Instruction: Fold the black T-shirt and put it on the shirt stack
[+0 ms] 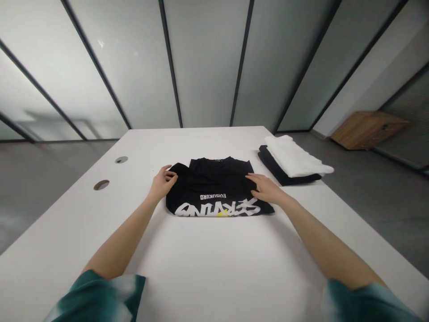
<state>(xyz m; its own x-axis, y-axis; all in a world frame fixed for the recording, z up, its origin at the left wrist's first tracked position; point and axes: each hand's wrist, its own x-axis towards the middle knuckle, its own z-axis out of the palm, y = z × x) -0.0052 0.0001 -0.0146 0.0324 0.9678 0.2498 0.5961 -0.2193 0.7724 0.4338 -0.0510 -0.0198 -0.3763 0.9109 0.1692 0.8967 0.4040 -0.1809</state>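
Fabric sits pinched under our left hand (pixel 163 180), whose fingers curl onto the left edge of the black printed T-shirt (pixel 216 188) where a sleeve bulges out past the folded body. Just beyond that hand on its outer side, two round cable holes (pixel 101 184) break the white table (pixel 214 259). The shirt lies between our hands, flat, print facing us and reading upside down, collar on the far side. To fold this edge well, we judge that the grip should take the whole sleeve and not only the top layer, then carry it inward in a straight line so the side edge ends parallel to the opposite one. Our right hand (pixel 266 188) lies open and flat, palm down on the shirt's right part, gripping nothing; it serves best as an anchor, pressing evenly so the cloth does not slide. Past that hand, on its outer side, a stack of folded garments (pixel 291 161) rests, white atop black, well apart from the shirt.
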